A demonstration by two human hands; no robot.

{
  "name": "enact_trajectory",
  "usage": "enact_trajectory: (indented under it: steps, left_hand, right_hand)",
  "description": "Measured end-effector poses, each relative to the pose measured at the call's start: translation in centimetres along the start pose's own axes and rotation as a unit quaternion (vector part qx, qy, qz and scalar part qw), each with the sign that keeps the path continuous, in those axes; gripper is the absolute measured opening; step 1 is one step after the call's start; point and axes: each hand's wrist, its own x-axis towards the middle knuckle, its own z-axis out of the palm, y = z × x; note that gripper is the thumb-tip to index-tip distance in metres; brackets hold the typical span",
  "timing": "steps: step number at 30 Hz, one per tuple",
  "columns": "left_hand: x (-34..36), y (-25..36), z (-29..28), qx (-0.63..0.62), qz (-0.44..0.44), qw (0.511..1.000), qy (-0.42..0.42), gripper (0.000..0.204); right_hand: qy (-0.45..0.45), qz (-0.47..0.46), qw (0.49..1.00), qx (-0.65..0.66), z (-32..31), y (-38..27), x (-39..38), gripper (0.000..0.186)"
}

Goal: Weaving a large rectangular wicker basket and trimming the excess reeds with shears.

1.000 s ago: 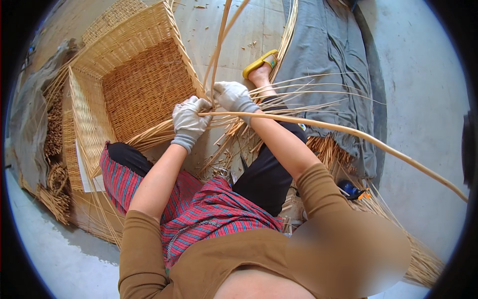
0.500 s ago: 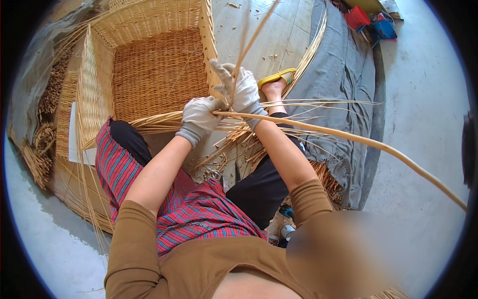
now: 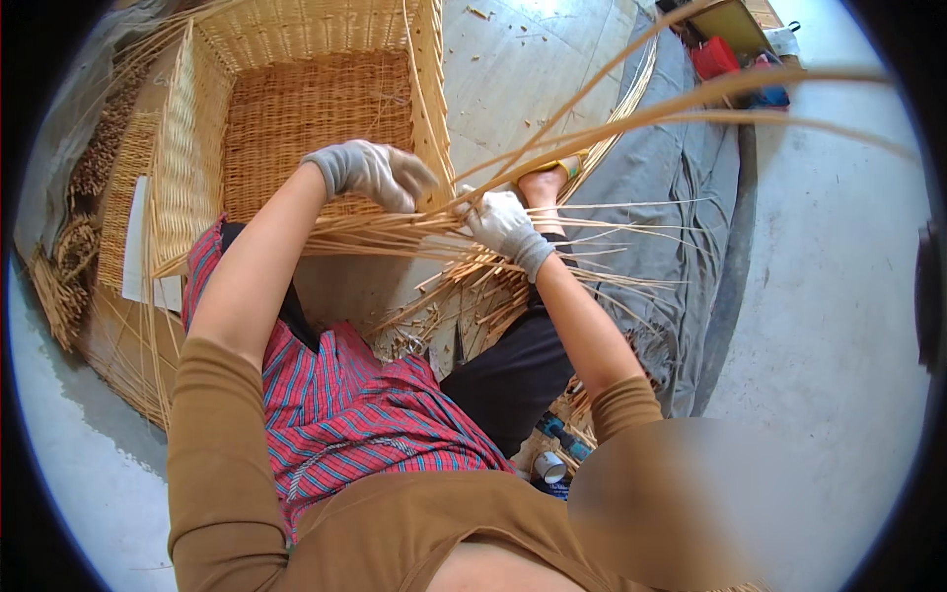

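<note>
A large rectangular wicker basket [image 3: 187, 148] lies in front of me, its woven inside facing up. My right hand [image 3: 501, 223], in a whitish work glove, is closed round long willow rods [image 3: 631, 120] at the basket's near right corner. The rods fan out to the upper right, and one is smeared by motion. My left hand [image 3: 375, 178], gloved too, is raised over the near rim just left of that corner. Its fingers are curved and apart, with nothing visible in them. More rods run along the near rim below it.
Rod ends and cut scraps [image 3: 493, 286] litter the floor by my legs. A grey cloth [image 3: 681, 237] covers a heap on the right. Bundled rods [image 3: 64, 286] lie at the left, and a red container [image 3: 714, 59] stands at the far right. A white cup [image 3: 549, 467] is near my right leg.
My left hand has come off the corner and moved up and left, its fingers opening. The thick rod on the right has swung upward. My right hand has shifted slightly down and right.
</note>
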Motion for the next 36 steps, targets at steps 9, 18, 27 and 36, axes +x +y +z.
enact_trajectory:
  steps: [9,18,27,36]
  left_hand:
    - [9.0,3.0,-0.3,0.170,0.078,0.852,0.488,0.050]
    - [3.7,2.8,-0.3,0.306,0.018,0.816,0.491,0.080]
    - [0.6,1.4,6.6,0.213,0.091,0.956,0.179,0.103]
    - [-1.2,-0.7,7.1,0.291,0.144,0.924,0.204,0.028]
  right_hand:
    - [-0.113,0.108,0.988,0.008,3.0,1.8,0.6,0.044]
    - [-0.041,0.121,0.990,0.064,1.2,-0.4,0.2,0.030]
    - [-0.021,0.027,0.943,0.331,-2.4,2.3,1.0,0.034]
    - [-0.323,-0.282,0.864,0.265,-12.1,-8.6,-5.3,0.005]
